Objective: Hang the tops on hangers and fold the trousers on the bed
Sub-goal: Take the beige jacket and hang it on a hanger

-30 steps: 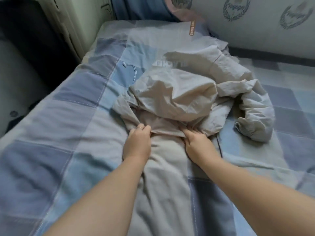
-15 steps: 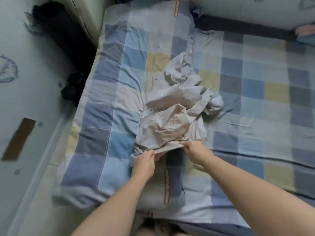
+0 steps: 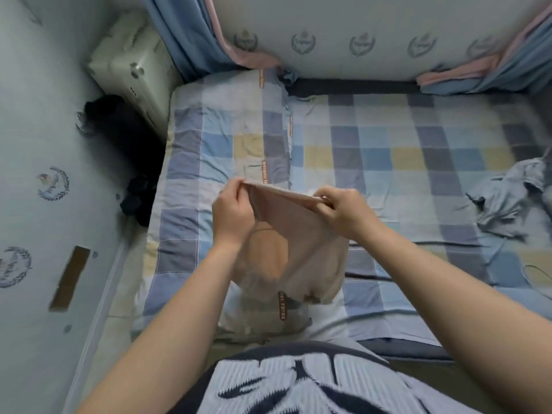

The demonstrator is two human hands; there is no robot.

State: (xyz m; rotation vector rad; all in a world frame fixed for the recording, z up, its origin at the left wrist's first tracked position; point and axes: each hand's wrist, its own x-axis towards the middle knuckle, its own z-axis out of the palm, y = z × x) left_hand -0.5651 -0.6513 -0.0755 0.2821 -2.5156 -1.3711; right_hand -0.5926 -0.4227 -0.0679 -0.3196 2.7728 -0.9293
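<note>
Both the left hand (image 3: pixel 231 209) and the right hand (image 3: pixel 343 209) are pinching the beige garment (image 3: pixel 295 234) by its top edge, stretching it crosswise while its length is hanging above the bed (image 3: pixel 388 162)

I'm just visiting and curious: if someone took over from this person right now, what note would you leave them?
Left hand and right hand each pinch one end of the beige garment's top edge, holding it up over the checked bed; the rest hangs down.
A grey-blue garment lies crumpled at the bed's right side.
Nothing folded or hung yet; no hangers in view.
</note>
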